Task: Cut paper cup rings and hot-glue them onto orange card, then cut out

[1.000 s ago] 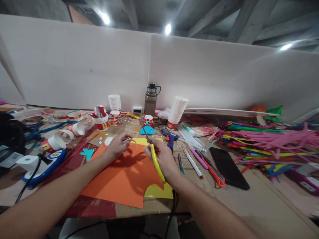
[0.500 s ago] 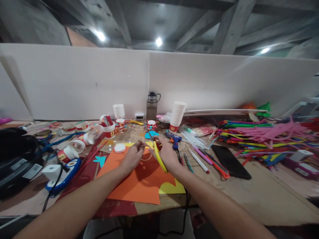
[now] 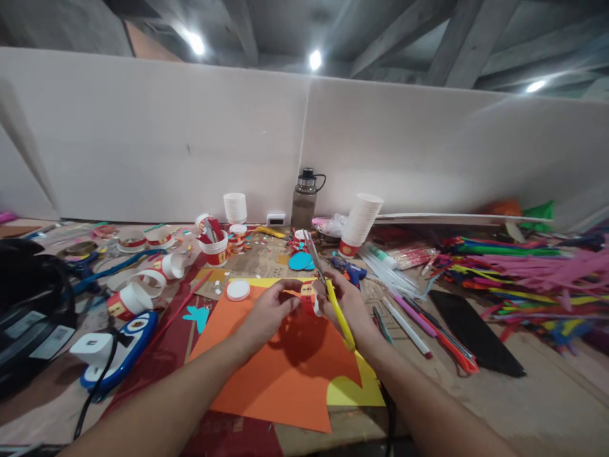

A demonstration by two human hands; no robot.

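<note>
My right hand (image 3: 349,304) is closed round yellow-handled scissors (image 3: 333,298), whose blades point up and away toward the far side of the table. My left hand (image 3: 271,311) pinches one end of a small red and white paper strip (image 3: 307,298). The strip spans the gap between both hands, and my right fingers touch its other end. Both hands hover over an orange paper sheet (image 3: 280,374) that lies on a yellow sheet (image 3: 354,393) near the table's front edge.
A white lid (image 3: 238,290) lies left of the hands. Behind stand a water bottle (image 3: 304,200), a tilted stack of paper cups (image 3: 359,222), a blue glue gun (image 3: 349,270), and cut cups (image 3: 143,282). Pens (image 3: 409,317), a black phone (image 3: 478,333) and coloured pipe cleaners (image 3: 528,266) lie right.
The hands have come closer together, and the small red and white strip now shows between them. The scissors tilted more upright. My head shifted, so the scene slid rightward.
</note>
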